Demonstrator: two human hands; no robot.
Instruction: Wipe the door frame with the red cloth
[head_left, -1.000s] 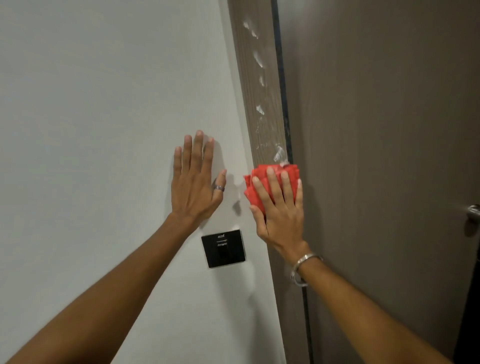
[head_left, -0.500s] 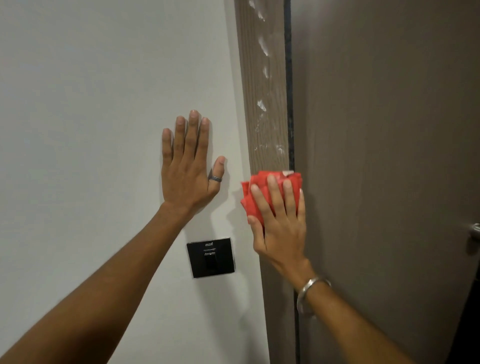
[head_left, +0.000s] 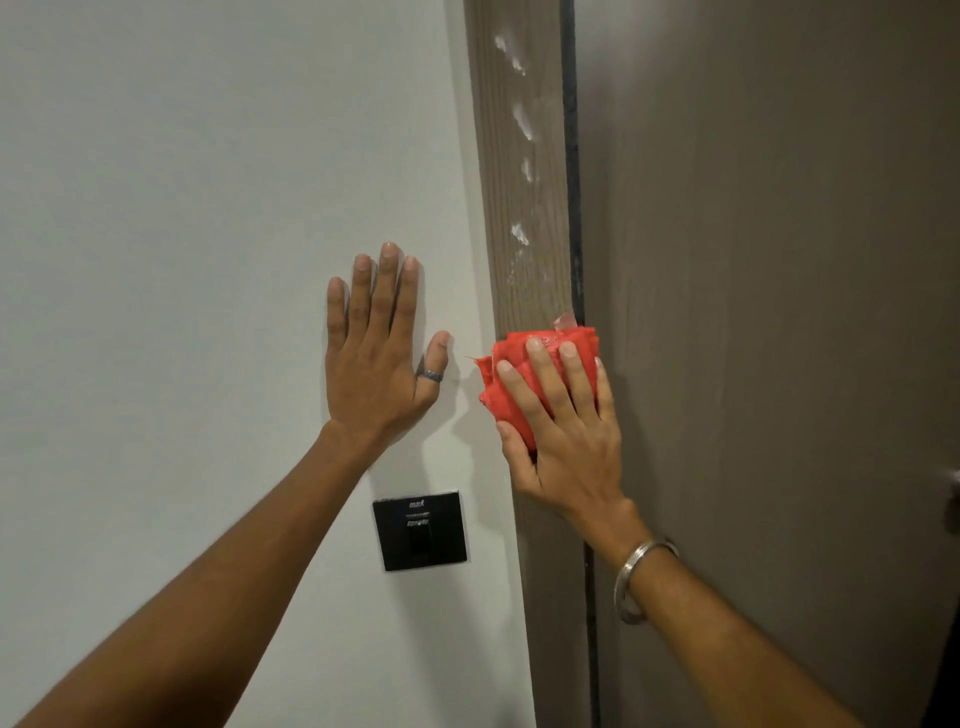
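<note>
A wood-grain door frame (head_left: 540, 197) runs top to bottom in the middle of the head view, with several white smears on its upper part. My right hand (head_left: 563, 436) presses a folded red cloth (head_left: 511, 374) flat against the frame, fingers spread over it. A bit of white residue sits at the cloth's top edge. My left hand (head_left: 376, 358) lies flat and open on the white wall (head_left: 182, 260) just left of the frame, with a ring on the thumb.
A black square switch plate (head_left: 420, 531) is on the wall below my left hand. The brown door (head_left: 779, 312) fills the right side, shut against the frame, with a metal handle (head_left: 955, 483) at the right edge.
My right hand has slid the red cloth down the frame, and the smears just above it are gone. The left hand has stayed flat on the wall.
</note>
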